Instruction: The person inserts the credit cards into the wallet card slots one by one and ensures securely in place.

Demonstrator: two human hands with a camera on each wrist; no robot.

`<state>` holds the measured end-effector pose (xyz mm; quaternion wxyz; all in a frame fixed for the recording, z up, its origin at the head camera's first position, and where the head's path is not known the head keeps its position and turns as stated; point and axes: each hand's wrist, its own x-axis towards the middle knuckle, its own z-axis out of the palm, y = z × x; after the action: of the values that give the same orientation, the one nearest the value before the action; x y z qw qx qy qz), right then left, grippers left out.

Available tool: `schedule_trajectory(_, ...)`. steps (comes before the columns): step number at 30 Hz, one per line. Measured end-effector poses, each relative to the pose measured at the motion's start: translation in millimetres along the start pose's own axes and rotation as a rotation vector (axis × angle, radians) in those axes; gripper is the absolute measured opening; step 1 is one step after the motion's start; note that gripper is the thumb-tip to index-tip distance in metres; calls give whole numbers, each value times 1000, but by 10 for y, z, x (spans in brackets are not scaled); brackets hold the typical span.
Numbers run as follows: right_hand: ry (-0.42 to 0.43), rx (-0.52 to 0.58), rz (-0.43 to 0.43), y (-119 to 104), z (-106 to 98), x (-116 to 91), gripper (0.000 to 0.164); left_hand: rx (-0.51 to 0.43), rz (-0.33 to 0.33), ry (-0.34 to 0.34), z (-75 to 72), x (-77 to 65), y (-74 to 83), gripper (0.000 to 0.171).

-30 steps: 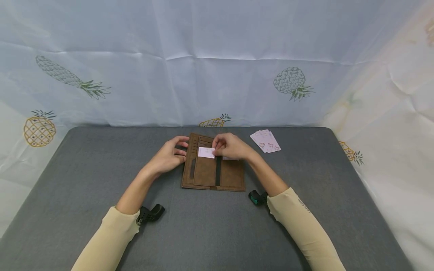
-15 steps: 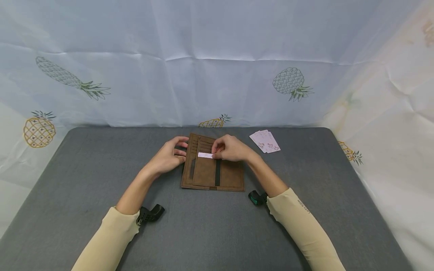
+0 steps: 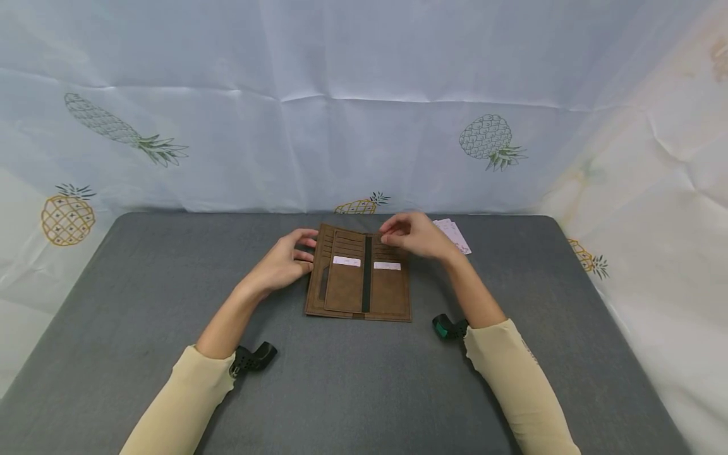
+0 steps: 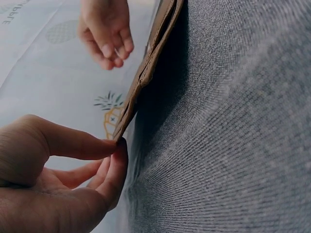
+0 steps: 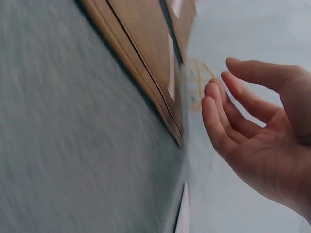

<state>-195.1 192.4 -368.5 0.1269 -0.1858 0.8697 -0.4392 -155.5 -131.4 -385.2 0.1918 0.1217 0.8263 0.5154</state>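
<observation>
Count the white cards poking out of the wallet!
2: the left card is left of the black strip in the wallet, and the right card is right of it. Others may be hidden inside.

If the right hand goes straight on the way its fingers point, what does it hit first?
The wallet, most likely: the right hand hangs above its far end. Depth is unclear, so it might pass over.

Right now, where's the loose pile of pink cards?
In the head view, the pink cards lie on the gray table, right of the wallet, partly hidden behind the right hand.
</observation>
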Motion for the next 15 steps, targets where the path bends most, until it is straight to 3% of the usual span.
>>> schedule_trajectory(9,197,-50,184,354,-407,-218,43,2,7,-1,-3,-6,5,70)
schedule_trajectory(15,249,-114,252,473,-508,-316,51,4,8,-2,-6,-6,0,69)
